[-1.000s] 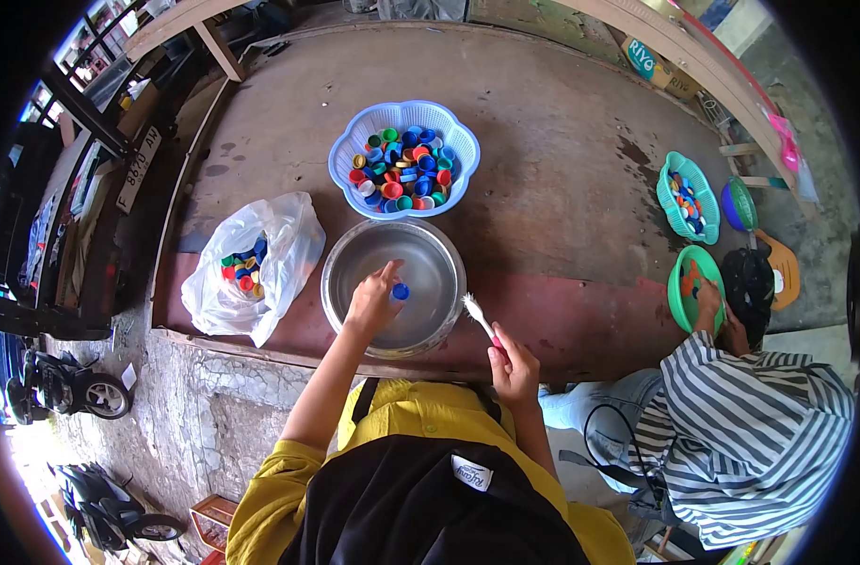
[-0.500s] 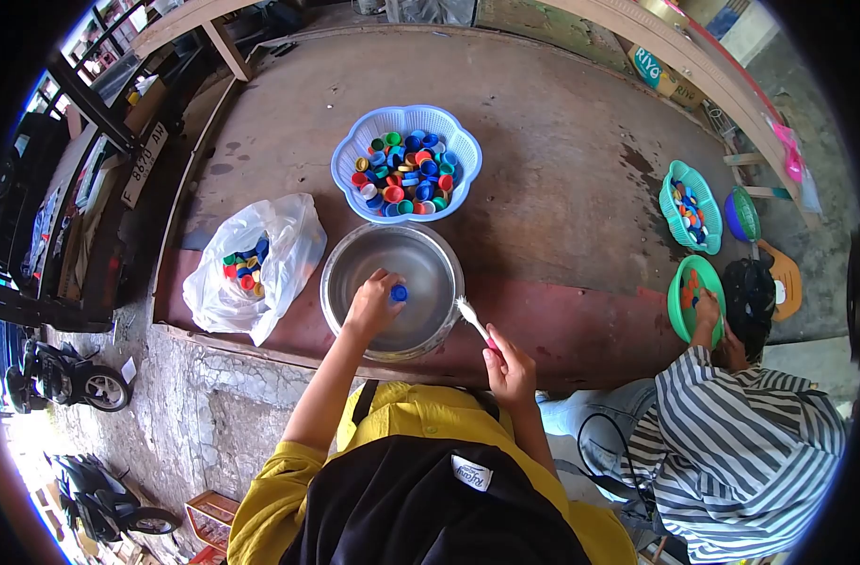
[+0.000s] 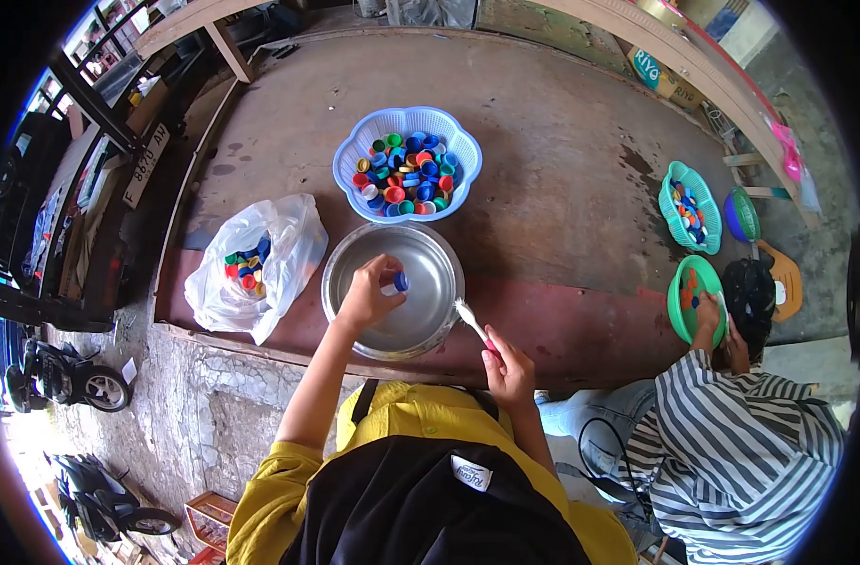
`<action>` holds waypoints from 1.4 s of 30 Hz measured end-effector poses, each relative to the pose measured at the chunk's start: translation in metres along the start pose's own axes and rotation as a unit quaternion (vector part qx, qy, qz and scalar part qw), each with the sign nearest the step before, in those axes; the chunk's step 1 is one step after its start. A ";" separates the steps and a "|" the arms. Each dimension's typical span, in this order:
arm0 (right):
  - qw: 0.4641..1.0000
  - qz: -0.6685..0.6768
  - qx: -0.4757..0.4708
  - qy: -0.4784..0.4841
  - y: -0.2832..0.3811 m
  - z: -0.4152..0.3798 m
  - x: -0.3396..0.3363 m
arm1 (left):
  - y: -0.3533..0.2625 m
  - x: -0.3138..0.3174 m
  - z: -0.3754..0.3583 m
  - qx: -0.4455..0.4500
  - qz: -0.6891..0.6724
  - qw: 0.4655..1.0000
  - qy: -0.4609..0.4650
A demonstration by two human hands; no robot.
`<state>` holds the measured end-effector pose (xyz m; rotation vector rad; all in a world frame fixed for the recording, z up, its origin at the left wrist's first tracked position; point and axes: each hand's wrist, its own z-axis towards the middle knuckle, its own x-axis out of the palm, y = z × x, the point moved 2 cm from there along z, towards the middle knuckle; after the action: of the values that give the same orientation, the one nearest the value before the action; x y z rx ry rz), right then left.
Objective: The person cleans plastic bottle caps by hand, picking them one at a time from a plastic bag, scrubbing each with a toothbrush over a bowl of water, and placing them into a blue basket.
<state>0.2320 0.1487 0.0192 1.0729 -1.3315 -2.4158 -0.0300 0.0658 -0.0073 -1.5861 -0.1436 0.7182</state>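
Observation:
Over the metal basin (image 3: 439,330), my left hand (image 3: 366,294) pinches a dark blue bottle cap (image 3: 401,282) between thumb and fingers. My right hand (image 3: 511,367) is closed round the pink and white handle of a brush (image 3: 469,317), whose pale bristles sit by the basin's right rim. Behind the basin stands a light blue plastic basket (image 3: 352,141) full of mixed-colour bottle caps (image 3: 413,169). To the left, a white plastic bag (image 3: 293,231) lies opened with more caps (image 3: 248,268) inside.
At right a person in a striped shirt (image 3: 731,424) has hands in a green basin (image 3: 676,292) with orange caps. Beyond it stand a turquoise basket (image 3: 675,231) of caps and a black bag (image 3: 750,292). A wooden post (image 3: 227,49) rises at the back left.
My left hand has lifted slightly and turned the blue cap, so it now shows more side-on. The brush in my right hand has barely moved.

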 end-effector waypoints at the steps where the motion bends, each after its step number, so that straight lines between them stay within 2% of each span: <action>1: 1.000 -0.001 -0.002 0.000 0.001 0.000 0.000 | -0.004 -0.005 0.002 0.006 0.003 1.000 0.002; 3: 1.000 -0.004 -0.001 0.004 0.004 0.000 0.000 | -0.022 -0.015 0.007 0.006 0.025 1.000 0.011; 9: 1.000 0.000 -0.007 0.002 0.006 0.000 -0.001 | -0.084 -0.044 0.012 0.070 -0.067 0.995 -0.003; 11: 1.000 0.000 -0.009 0.000 0.007 0.000 -0.001 | -0.087 -0.046 0.012 0.077 -0.114 0.991 0.005; 14: 1.000 0.004 -0.004 0.001 0.008 -0.003 0.001 | -0.047 -0.024 0.011 0.022 -0.092 0.995 -0.017; 15: 1.000 0.008 -0.005 0.001 0.008 -0.003 0.003 | -0.043 -0.019 0.010 0.076 0.110 0.991 0.026; 18: 1.000 0.005 -0.015 -0.001 0.007 0.000 0.002 | -0.033 -0.012 0.010 0.080 0.098 0.991 0.044; 19: 1.000 0.003 -0.014 -0.001 0.008 -0.002 0.002 | -0.051 -0.017 0.011 0.057 0.106 0.992 0.041; 23: 1.000 -0.006 -0.004 0.014 0.010 0.000 0.000 | -0.106 -0.031 0.011 0.093 -0.047 0.992 0.066; 26: 1.000 0.000 -0.003 0.010 0.010 -0.001 0.001 | -0.067 -0.018 0.011 0.026 -0.190 0.977 0.095; 27: 1.000 0.007 -0.004 0.005 0.010 -0.001 0.002 | -0.049 -0.012 0.011 0.005 -0.052 0.996 0.074; 28: 1.000 0.013 -0.006 0.000 0.010 -0.001 0.003 | -0.033 -0.007 0.009 -0.016 0.097 0.991 0.086; 30: 1.000 0.006 -0.018 -0.001 0.008 -0.001 0.003 | -0.021 -0.006 0.005 0.018 0.144 0.983 0.113; 33: 1.000 -0.002 -0.015 0.008 0.008 -0.005 0.001 | -0.074 -0.020 0.009 0.062 0.105 0.987 0.103; 37: 1.000 -0.005 -0.024 0.007 0.011 0.001 0.000 | -0.098 -0.031 0.013 0.070 -0.124 0.981 0.133; 40: 1.000 -0.001 -0.026 0.006 0.009 0.001 0.003 | -0.048 -0.021 0.014 0.000 0.122 0.985 0.118; 41: 1.000 0.002 -0.025 0.007 0.010 0.000 0.004 | -0.022 -0.015 0.007 0.098 0.431 0.892 0.095; 42: 1.000 0.003 -0.024 0.010 0.011 -0.002 0.004 | -0.028 -0.013 0.004 0.067 0.373 0.919 0.107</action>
<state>0.2284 0.1391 0.0253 1.0752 -1.2624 -2.4141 -0.0334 0.0675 0.0241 -1.5643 0.6975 1.0979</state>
